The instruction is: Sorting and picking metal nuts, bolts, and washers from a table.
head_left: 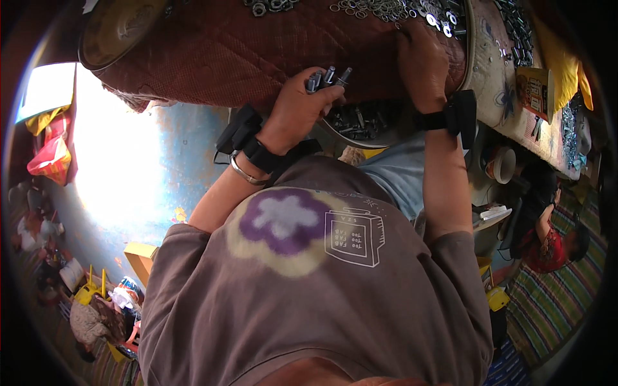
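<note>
My left hand point(299, 106) is closed around a bunch of grey bolts point(328, 77), their ends sticking up out of the fist, at the edge of a table under a red quilted cloth point(225, 51). My right hand point(421, 64) lies palm down on the cloth. Its fingertips reach the edge of a spread of metal washers point(386, 9), and its fingers are partly hidden. Below both hands, a round metal tray point(360, 123) holds more dark bolts. Both wrists wear black straps.
A pile of nuts point(267, 6) and a round yellow plate point(119, 26) sit on the far cloth. More hardware and a small printed box point(534, 90) lie on the right. Another person in red point(553, 241) sits on a striped mat at the right.
</note>
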Tool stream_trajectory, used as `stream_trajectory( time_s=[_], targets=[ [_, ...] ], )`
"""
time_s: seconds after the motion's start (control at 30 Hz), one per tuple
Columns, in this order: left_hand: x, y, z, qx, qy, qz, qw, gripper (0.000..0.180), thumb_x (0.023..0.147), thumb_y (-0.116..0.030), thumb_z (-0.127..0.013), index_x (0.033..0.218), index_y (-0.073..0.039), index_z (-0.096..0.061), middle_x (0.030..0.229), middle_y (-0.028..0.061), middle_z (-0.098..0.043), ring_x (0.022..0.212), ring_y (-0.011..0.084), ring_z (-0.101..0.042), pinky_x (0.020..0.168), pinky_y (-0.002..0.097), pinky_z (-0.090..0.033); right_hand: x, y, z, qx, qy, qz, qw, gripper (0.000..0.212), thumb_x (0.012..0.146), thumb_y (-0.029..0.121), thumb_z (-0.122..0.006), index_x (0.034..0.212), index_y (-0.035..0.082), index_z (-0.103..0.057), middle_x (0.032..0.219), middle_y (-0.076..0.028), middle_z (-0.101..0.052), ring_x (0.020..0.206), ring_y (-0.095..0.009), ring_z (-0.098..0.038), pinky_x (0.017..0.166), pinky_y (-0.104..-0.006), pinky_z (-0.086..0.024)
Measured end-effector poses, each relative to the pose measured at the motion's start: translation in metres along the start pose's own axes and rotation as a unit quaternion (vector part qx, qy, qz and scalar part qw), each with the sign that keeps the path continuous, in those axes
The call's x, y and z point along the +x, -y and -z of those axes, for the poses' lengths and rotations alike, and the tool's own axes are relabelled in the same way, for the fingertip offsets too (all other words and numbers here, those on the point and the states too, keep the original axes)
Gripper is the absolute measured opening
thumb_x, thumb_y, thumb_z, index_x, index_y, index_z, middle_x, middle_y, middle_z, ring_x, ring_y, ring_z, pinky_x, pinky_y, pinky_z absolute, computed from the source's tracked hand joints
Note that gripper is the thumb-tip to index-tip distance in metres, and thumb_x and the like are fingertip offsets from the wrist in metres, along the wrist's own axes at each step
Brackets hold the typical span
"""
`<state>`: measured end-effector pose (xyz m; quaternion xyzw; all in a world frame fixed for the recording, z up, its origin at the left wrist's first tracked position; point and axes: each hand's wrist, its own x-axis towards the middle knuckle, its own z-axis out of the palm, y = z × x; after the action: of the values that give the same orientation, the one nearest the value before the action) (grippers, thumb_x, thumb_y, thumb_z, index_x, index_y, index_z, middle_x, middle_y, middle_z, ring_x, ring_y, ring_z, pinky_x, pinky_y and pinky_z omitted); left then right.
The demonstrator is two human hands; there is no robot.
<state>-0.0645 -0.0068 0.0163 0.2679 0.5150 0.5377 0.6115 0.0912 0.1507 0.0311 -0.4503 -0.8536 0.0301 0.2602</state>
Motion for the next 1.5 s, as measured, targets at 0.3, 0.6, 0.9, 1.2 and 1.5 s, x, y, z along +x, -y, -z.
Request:
stream_trajectory(
  time_s=[0.3,0.6,0.9,1.2,1.5],
  targets=[
    [0.003,-0.001,0.016,-0.02,-0.017,-0.011,1.0,0.01,0.087,-0.017,-0.064,0.088,-0.008,-0.059,0.067,-0.0045,-0.053,0.059,0.0025,-0.045,0.05,0.0173,-0.033,-0.093,0.046,0.003,0.287,0.238,0.022,0.928,0.019,0.078,0.008,-0.061,0.095,0.001,-0.062,0.088,-0.02,-0.062,0.082,-0.039,-0.06,0.07,-0.0412,-0.048],
    [0.0,0.001,0.011,0.002,-0.001,-0.015,1.0,0.009,0.087,-0.015,-0.062,0.089,-0.006,-0.06,0.067,-0.0042,-0.053,0.059,0.0025,-0.045,0.051,0.018,-0.034,0.005,-0.001,0.005,0.088,-0.035,0.003,0.995,0.019,0.082,0.021,-0.06,0.09,0.003,-0.062,0.087,-0.018,-0.062,0.086,-0.038,-0.059,0.072,-0.0463,-0.046],
    [0.0,-0.005,0.007,0.02,-0.009,-0.015,1.0,0.01,0.086,-0.015,-0.063,0.087,-0.005,-0.06,0.066,-0.0038,-0.051,0.058,0.0025,-0.044,0.051,0.0184,-0.034,0.015,-0.006,-0.006,0.043,0.033,-0.035,0.998,0.02,0.083,0.022,-0.059,0.089,0.004,-0.063,0.089,-0.018,-0.064,0.085,-0.038,-0.061,0.073,-0.044,-0.048],
    [-0.003,-0.002,0.007,0.006,-0.013,-0.042,0.999,0.016,0.085,-0.014,-0.066,0.098,-0.006,-0.06,0.071,-0.0056,-0.053,0.06,0.0016,-0.047,0.052,0.0172,-0.037,-0.041,0.06,0.014,0.32,0.067,-0.053,0.944,0.012,0.085,0.007,-0.058,0.094,0.001,-0.063,0.08,-0.013,-0.064,0.075,-0.022,-0.062,0.068,-0.0293,-0.047],
    [-0.001,0.003,0.011,-0.047,0.011,-0.055,0.997,0.016,0.086,-0.012,-0.065,0.099,-0.006,-0.059,0.08,-0.0047,-0.058,0.066,0.001,-0.05,0.056,0.0174,-0.041,-0.049,0.085,0.022,0.331,0.098,-0.044,0.938,0.012,0.084,0.001,-0.056,0.094,0.001,-0.062,0.078,-0.012,-0.062,0.071,-0.021,-0.061,0.067,-0.0291,-0.047]
  ],
)
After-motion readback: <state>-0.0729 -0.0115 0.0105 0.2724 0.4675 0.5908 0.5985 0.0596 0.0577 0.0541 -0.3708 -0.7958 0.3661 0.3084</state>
